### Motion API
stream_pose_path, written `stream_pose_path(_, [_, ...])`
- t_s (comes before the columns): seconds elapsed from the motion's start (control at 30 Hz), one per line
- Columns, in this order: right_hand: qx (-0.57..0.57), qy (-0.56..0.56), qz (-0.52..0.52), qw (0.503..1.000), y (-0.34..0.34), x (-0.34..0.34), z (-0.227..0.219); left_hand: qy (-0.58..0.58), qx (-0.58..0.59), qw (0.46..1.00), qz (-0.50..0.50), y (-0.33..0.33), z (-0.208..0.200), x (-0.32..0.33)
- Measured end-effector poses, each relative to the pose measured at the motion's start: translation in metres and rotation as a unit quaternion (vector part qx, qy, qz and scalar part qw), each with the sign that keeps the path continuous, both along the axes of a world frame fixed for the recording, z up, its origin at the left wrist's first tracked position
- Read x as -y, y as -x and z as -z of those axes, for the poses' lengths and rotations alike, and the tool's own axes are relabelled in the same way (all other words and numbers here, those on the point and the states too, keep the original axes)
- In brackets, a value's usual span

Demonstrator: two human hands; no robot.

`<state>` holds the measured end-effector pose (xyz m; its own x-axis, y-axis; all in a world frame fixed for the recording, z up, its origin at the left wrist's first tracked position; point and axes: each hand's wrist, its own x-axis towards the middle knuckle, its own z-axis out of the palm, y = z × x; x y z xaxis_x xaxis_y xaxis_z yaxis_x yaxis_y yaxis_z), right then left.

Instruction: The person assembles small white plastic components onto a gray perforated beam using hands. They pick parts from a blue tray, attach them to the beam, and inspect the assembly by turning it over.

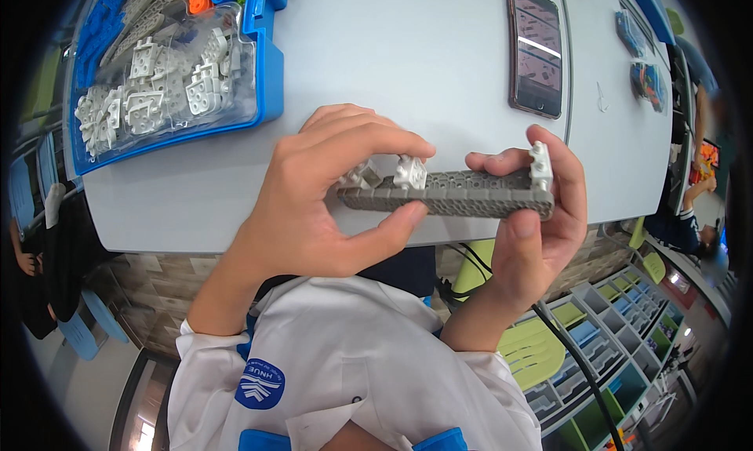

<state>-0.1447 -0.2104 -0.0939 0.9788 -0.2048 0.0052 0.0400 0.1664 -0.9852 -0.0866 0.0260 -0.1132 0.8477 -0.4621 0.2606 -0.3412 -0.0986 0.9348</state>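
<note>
Between my two hands a long grey building-block beam (pixel 463 204), with a studded, holed surface, is held up just over the table's near edge. My left hand (pixel 314 188) curls round its left end, the thumb on the near side and the index finger on a small white connector block (pixel 409 172) standing on the beam. Farther left, partly behind those fingers, a greyish block (pixel 362 174) also sits on it. My right hand (pixel 541 231) grips the right end, thumb in front and fingers behind. Another white connector block (pixel 540 167) stands upright at that end.
A blue bin (pixel 271 82) at the far left holds a clear bag of white connector blocks (pixel 149 98), with blue, grey and orange pieces behind. A phone (pixel 536 51) lies on the white table (pixel 376 67). Bagged parts (pixel 648 82) are at the right. Other people sit at both sides.
</note>
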Motion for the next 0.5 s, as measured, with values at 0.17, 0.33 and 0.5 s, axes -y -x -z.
stream_pose_path(0.17, [0.002, -0.049, -0.015, 0.999, -0.0028, -0.0004, 0.0015, 0.052, -0.067, 0.996, -0.001, 0.0042, 0.0059, 0.0109])
stream_pose_path(0.33, [-0.002, -0.044, -0.024, 0.999, -0.0015, 0.0025, 0.0029, 0.039, -0.069, 0.997, 0.007, 0.0075, 0.008, 0.0119])
stream_pose_path(0.5, [-0.005, -0.036, -0.014, 0.999, -0.0031, -0.0034, 0.0022, 0.047, -0.089, 0.995, 0.007, 0.0082, 0.0092, 0.0113])
